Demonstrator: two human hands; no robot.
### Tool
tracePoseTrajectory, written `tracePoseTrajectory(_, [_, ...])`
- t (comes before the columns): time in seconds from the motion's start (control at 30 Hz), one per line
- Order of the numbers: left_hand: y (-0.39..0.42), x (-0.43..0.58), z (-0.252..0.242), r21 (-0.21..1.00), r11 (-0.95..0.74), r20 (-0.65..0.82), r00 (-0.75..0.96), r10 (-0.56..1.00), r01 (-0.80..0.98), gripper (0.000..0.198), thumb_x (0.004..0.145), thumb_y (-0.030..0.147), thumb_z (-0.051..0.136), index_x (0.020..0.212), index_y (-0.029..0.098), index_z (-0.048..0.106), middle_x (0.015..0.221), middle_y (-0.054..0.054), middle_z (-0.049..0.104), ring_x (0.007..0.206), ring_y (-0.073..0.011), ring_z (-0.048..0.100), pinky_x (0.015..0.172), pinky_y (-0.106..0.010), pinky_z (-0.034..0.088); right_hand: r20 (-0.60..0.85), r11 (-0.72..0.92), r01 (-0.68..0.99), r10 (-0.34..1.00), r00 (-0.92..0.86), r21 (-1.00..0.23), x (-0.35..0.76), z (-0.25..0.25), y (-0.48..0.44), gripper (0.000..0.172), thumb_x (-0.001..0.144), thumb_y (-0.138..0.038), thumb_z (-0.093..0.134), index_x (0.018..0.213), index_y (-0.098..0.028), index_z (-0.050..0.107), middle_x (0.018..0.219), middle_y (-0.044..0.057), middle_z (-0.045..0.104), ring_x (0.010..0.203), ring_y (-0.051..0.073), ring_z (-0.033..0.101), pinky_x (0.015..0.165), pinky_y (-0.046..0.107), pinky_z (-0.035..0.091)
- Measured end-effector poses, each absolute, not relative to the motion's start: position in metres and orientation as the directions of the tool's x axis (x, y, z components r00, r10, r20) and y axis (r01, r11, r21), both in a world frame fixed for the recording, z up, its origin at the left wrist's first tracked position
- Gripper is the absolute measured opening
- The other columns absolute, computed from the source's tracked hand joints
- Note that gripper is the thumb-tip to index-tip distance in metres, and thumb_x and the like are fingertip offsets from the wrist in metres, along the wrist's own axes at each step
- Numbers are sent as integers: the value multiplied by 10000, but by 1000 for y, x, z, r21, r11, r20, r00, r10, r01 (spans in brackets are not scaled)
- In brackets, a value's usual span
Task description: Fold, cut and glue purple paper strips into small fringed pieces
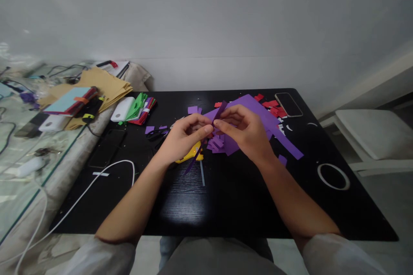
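Between both hands, above the middle of the black table, is a dark purple paper strip (220, 110). My left hand (186, 134) pinches it with thumb and fingertips, and my right hand (244, 128) pinches it close by, fingertips almost meeting. One end of the strip points up and the other hangs down to the left. Under the left hand lies a yellow glue gun (194, 153), partly hidden, with a glue stick (202, 173) jutting toward me. Small purple paper pieces (217, 142) and larger purple sheets (250, 105) lie beneath and beyond my right hand.
Red paper pieces (272, 105) and a phone (289, 104) lie at the back right, a white ring (333, 176) nearer. Dark-handled scissors (157, 133), a white cable (130, 162) and bundled coloured paper (138, 107) lie left. A cluttered glass table (19, 146) adjoins; a chair (371, 133) stands right.
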State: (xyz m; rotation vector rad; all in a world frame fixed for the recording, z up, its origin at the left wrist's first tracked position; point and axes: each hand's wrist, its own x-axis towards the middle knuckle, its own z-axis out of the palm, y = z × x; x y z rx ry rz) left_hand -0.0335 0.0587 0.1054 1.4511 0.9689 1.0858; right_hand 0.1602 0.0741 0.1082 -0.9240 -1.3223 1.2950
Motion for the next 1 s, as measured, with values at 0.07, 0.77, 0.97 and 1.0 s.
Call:
tracePoseTrajectory(0.07, [58,-33,106,993,-114,108,265,958,9,380,853,510,833,963,165,717,797,-20,750,688,-139,703,646,-240,572,147,125,-128,972,-183,-984,160,107,74,427,672,-447,986,877,-225,684,850,9,745,806,198,739,748,355,642])
tracePoseTrajectory(0.77, [61,-36,101,990,-144,143,267,953,-16,287,874,436,830,946,173,741,835,-29,760,750,-144,703,680,-239,560,143,120,-130,973,-183,-984,159,110,72,468,634,-465,1007,872,-224,685,913,33,757,865,216,759,785,371,661])
tracePoseTrajectory(0.97, [60,-37,101,985,-167,150,253,956,46,292,910,458,789,954,171,756,858,-36,763,770,-152,691,707,-250,548,142,117,-141,972,-185,-983,159,108,73,469,628,-442,1013,881,-223,685,920,29,754,870,216,758,791,373,666])
tracePoseTrajectory(1.0, [60,-37,102,984,-168,147,249,957,63,294,911,462,786,950,172,757,860,-34,761,766,-148,682,706,-247,538,143,118,-141,972,-184,-983,159,108,73,469,627,-441,1013,880,-224,684,910,25,751,867,216,758,791,373,667])
